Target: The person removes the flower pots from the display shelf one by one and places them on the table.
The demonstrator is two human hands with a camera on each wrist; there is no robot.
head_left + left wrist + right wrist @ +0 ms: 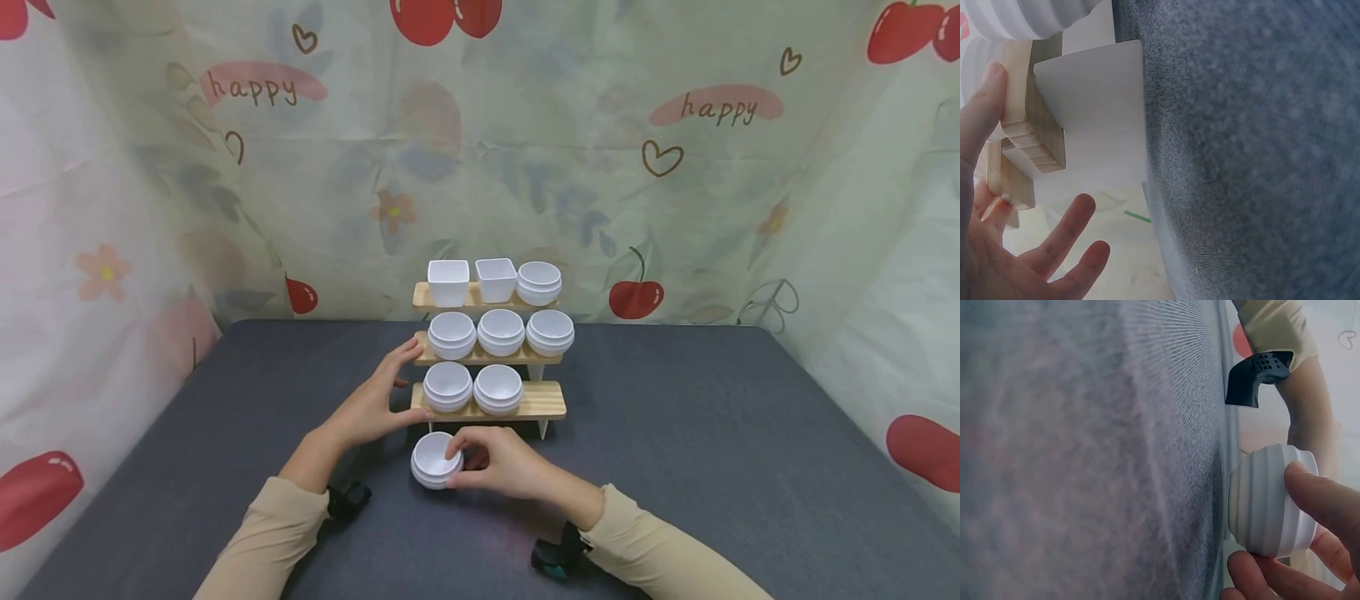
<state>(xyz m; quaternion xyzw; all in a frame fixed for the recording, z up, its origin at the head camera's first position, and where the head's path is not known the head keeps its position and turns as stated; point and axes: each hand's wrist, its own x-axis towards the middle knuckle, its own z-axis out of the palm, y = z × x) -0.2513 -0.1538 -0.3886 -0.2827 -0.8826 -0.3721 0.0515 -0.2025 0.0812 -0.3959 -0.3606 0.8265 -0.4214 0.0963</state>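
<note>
A three-tier display stand [545,400] with wooden boards and white side supports carries small white cups and bowls. My left hand [369,408] is at its left end. The thumb touches the lowest board, the index finger reaches the middle board, and other fingers stick out free in the left wrist view. In front of the stand, my right hand [506,462] pinches a small round white bowl [429,477] by its rim. Seen by the right wrist camera, that bowl [1266,500] has ribbed sides, with the thumb on one side and fingers on the other.
Two square white cups [448,285] and a round bowl [539,285] stand on the top board. Three round bowls [501,335] fill the middle board, and two bowls [498,392] sit on the lowest. A dark grey cloth [697,433] covers the table; a printed curtain [480,183] hangs behind.
</note>
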